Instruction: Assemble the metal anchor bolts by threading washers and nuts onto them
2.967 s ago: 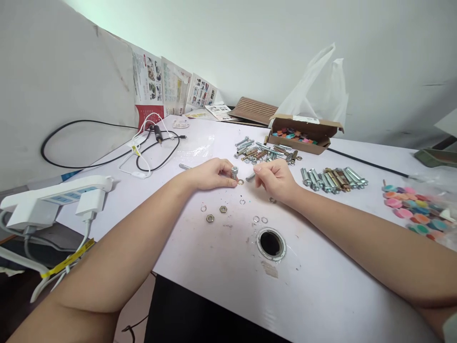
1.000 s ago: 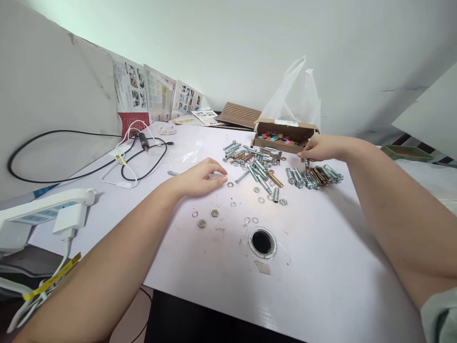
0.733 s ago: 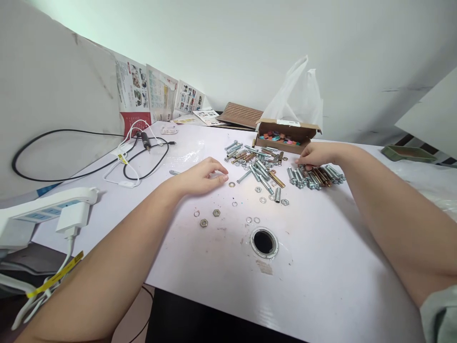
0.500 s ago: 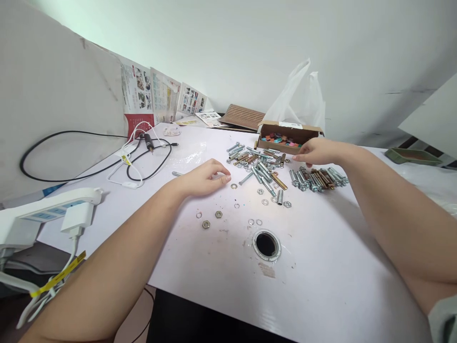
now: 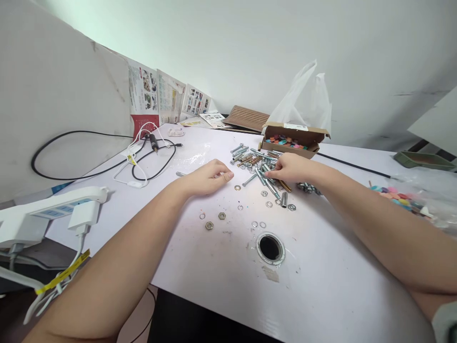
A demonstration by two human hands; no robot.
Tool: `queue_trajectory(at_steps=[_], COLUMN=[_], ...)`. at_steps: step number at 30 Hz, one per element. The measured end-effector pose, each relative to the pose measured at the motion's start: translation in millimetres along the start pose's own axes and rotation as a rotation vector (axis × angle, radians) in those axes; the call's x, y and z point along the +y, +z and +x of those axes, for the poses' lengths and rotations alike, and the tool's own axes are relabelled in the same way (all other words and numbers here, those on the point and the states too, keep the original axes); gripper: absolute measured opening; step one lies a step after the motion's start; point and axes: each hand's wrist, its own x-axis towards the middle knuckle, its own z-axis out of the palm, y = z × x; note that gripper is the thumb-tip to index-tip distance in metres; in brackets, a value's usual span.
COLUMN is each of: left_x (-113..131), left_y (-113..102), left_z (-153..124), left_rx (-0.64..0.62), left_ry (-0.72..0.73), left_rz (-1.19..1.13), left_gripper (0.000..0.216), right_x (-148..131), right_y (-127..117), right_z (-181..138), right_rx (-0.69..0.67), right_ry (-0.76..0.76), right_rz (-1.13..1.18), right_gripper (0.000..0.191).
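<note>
My left hand [image 5: 210, 177] rests on the table with loosely curved fingers, thumb and forefinger slightly apart, and nothing visible in it. A washer [image 5: 237, 187] lies just right of its fingertips, and a metal rod end [image 5: 181, 174] shows behind it. My right hand [image 5: 294, 167] reaches into the loose pile of silver and brassy anchor bolts [image 5: 246, 155]. Its thumb and forefinger close on a silver anchor bolt at the pile's near right side. Beneath that wrist, a second bolt group [image 5: 307, 188] is mostly hidden.
Hex nuts [image 5: 209, 225], thin washers [image 5: 263, 225] and a metal sleeve [image 5: 284, 200] lie in front of the pile. A ringed hole [image 5: 271, 248] opens in the table. Behind stands a cardboard box [image 5: 291, 146] with colourful pieces. Cables [image 5: 87, 132] and a power strip [image 5: 53, 208] lie left.
My right hand has moved left from beside the box, down into the loose bolt pile. My left hand stays about where it was. The view has shifted slightly.
</note>
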Motion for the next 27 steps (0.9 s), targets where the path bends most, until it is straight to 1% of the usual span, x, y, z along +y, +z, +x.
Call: queue_trajectory(at_steps=[6,10,12,15,17,19,21,23,25,27], left_x=[-6,-6,-6,-6,-6,-5,-3,-1,1,4], left_y=[3,3,2,1,1,0,0,0,0,0], left_z=[0,0,0,0,0,-1,-1,-2,-2,-2], left_rx=[0.000,0.000,0.004,0.010,0.014,0.016,0.021,0.041,0.079,0.110], left_ry=[0.010,0.009,0.014,0.023,0.017,0.008,0.012,0.021,0.041,0.093], left_rz=[-0.041,-0.049,-0.046,-0.038,-0.036,-0.035,-0.032,-0.034,-0.046,-0.078], left_gripper=[0.057,0.056,0.056,0.056,0.056,0.055,0.054,0.054,0.055,0.059], right_x=[-4,-6,-6,-11,-17,-23,-28,-32,-35,-38], right_y=[-2,-3,-6,-14,-21,-27,-30,-31,-29,-27], right_z=[-2,-4,-6,-13,-20,-29,-37,-43,-48,-50], right_rx=[-0.044,-0.054,-0.015,0.070,0.098,0.117,0.131,0.121,0.073,0.021], right_ry=[0.007,-0.023,-0.021,0.020,0.039,0.026,-0.029,-0.134,-0.270,-0.376], right_rz=[0.067,0.102,0.119,0.152,0.164,0.168,0.175,0.191,0.219,0.263], right_gripper=[0.049,0.049,0.050,0.048,0.045,0.043,0.040,0.037,0.033,0.031])
